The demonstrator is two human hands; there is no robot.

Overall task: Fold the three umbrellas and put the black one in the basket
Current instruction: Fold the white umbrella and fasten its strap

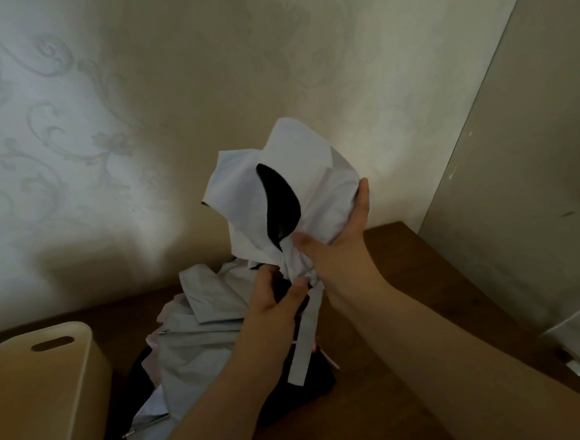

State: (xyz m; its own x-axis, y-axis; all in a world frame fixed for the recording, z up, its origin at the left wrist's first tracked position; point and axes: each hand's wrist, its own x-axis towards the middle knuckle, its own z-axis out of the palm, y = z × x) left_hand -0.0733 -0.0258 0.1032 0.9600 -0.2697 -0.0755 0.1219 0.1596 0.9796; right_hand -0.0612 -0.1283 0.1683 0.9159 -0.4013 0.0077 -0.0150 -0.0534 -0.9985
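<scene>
White canopy cloth of an umbrella (309,198) with a black lining is held up above the wooden table (406,280), its loose strap (305,342) hanging down. The right hand (344,236) cups the bunched cloth from the right, fingers curled round it. The left hand (277,299) pinches the gathered neck below. Left of them on the table stands the cream basket (43,391); a grey umbrella (201,343) lies between.
</scene>
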